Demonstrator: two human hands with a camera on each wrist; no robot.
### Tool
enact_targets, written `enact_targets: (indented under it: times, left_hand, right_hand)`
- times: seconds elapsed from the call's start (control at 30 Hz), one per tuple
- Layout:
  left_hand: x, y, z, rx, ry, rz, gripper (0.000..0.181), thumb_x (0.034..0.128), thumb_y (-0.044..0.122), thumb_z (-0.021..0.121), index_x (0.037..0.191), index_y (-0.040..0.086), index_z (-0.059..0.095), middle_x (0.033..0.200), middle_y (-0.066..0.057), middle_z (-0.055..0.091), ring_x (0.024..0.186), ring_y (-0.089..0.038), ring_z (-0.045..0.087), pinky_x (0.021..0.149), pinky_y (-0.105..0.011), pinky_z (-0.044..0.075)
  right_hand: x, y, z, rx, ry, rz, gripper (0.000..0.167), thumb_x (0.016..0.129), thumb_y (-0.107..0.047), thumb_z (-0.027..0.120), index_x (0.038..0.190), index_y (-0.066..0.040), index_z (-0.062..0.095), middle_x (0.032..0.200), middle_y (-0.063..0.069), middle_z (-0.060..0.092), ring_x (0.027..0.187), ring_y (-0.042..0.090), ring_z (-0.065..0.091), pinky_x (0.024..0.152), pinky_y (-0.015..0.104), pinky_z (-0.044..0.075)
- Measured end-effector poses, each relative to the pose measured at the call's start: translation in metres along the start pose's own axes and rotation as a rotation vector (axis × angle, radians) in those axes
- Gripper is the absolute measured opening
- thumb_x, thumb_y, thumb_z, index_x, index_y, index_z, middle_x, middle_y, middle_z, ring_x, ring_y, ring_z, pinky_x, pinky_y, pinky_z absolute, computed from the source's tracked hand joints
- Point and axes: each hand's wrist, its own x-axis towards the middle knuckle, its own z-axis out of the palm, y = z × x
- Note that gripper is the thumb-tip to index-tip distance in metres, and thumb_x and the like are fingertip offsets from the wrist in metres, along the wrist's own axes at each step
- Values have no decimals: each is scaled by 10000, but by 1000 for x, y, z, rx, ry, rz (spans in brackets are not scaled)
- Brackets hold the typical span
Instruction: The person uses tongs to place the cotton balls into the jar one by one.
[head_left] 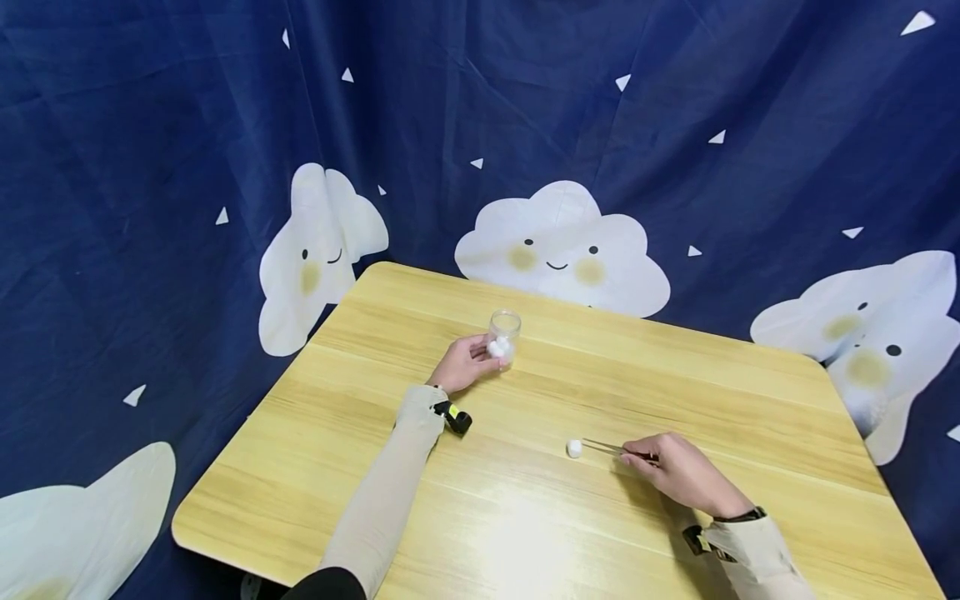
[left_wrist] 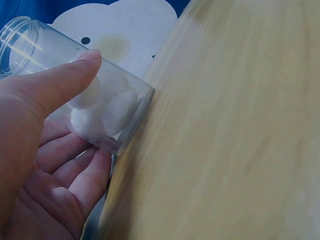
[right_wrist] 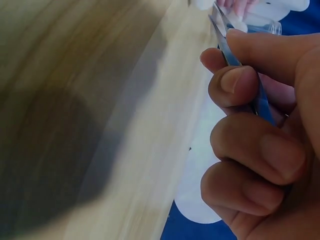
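My left hand (head_left: 463,365) holds a clear, open-topped jar (head_left: 506,322) upright on the table, thumb on one side and fingers on the other. Several white cotton balls (left_wrist: 102,112) lie in the bottom of the jar. With thumb and fingers, my right hand (head_left: 681,472) grips metal tweezers (head_left: 606,447), whose tips point left and stand slightly apart. A single cotton ball (head_left: 574,448) sits on the table just beyond those tips; whether they touch it is unclear. In the right wrist view it shows only partly at the top edge.
The wood-grain table (head_left: 420,312) has rounded corners and stands close to a dark blue curtain (head_left: 420,108) printed with clouds and triangles. Each wrist wears a small black camera (head_left: 453,417). Bright glare lies on the near part of the tabletop.
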Motion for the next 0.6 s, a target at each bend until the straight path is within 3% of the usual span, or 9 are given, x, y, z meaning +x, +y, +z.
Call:
enact_targets:
  times: [0.13,0.37,0.6]
  left_hand:
    - [0,0,0,-1,-2,-4,681,912,243,813,1485,13,526,1541,-165,547,1391,-287,584,1170,-334,506]
    - [0,2,-1,-12,-4,-3,661,918,241,808,1481,24,537,1530,-155,564,1380,-287,595,1169,-343,513]
    - [-1,2,-1,-9,-7,-9,663,919,253,807,1485,37,538,1534,-145,562,1389,-282,587,1174,-344,507]
  right_hand:
    - [-1,-2,1,24,-25,4,129,1013,-186,669,1046,-173,793,751,-125,673,544,-72,300,464,140,314]
    - [-1,-3,1,48,-48,15,189,1027,-219,655,1114,-123,793,978,-21,798,588,-69,385,497,162,355]
    - [-3,-1,4,36,-17,-24,156,1015,-195,671,1078,-145,805,907,-65,776,557,-73,300,472,136,278]
